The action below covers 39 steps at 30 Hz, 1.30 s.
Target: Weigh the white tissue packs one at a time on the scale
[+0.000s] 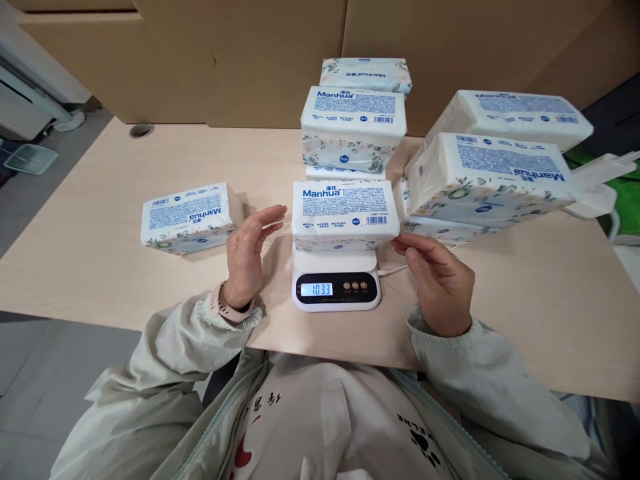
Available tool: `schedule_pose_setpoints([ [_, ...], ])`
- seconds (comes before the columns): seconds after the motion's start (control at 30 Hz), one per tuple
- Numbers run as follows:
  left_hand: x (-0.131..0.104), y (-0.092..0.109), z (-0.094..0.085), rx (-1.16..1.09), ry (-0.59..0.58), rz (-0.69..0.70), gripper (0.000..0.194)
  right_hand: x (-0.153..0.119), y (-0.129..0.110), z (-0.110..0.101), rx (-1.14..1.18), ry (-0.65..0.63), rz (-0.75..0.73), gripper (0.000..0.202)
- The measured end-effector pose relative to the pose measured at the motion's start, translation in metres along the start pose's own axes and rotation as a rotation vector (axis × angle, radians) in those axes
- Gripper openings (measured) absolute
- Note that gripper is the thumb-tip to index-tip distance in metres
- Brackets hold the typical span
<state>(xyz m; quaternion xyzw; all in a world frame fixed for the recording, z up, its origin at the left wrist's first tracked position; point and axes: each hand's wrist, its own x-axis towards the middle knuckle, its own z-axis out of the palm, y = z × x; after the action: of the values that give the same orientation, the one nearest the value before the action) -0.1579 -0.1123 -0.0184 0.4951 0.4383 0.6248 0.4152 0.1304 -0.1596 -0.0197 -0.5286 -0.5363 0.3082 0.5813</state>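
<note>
A white and blue tissue pack [345, 210] rests on a small white scale [337, 293], whose lit display shows digits that look like 1033. Just left of this pack, my left hand [246, 257] is raised with its fingers apart and nothing in it. My right hand [440, 280] is at the pack's lower right corner, fingertips close to or touching it, with thumb and fingers held near each other; whether they grip anything is unclear. Another tissue pack [187, 220] lies on the table to the left of my left hand.
Behind the scale stand stacked tissue packs [353, 123]. More packs [493, 177] are piled at the right, beside a white plastic object [597, 183]. Brown cardboard [260, 60] lines the table's back edge. A white cable runs right from the scale. A cable hole [141, 131] is at the back left.
</note>
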Motion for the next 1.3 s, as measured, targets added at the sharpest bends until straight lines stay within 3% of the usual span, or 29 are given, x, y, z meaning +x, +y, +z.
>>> schedule_pose_setpoints([
  [0.67, 0.0, 0.006, 0.002, 0.04, 0.004, -0.007, 0.047, 0.0, 0.002, 0.0, -0.019, 0.019, -0.009, 0.023],
  [1.07, -0.002, 0.003, 0.002, 0.02, -0.061, -0.013, 0.048, 0.003, 0.012, 0.005, -0.035, 0.009, -0.038, 0.035],
  [1.13, -0.002, 0.004, 0.003, 0.002, -0.116, -0.049, 0.049, 0.003, 0.011, 0.008, -0.056, -0.054, -0.066, 0.044],
  [1.3, -0.004, 0.007, 0.002, -0.017, -0.308, -0.06, 0.05, 0.001, -0.006, 0.017, -0.143, -0.35, -0.049, 0.061],
])
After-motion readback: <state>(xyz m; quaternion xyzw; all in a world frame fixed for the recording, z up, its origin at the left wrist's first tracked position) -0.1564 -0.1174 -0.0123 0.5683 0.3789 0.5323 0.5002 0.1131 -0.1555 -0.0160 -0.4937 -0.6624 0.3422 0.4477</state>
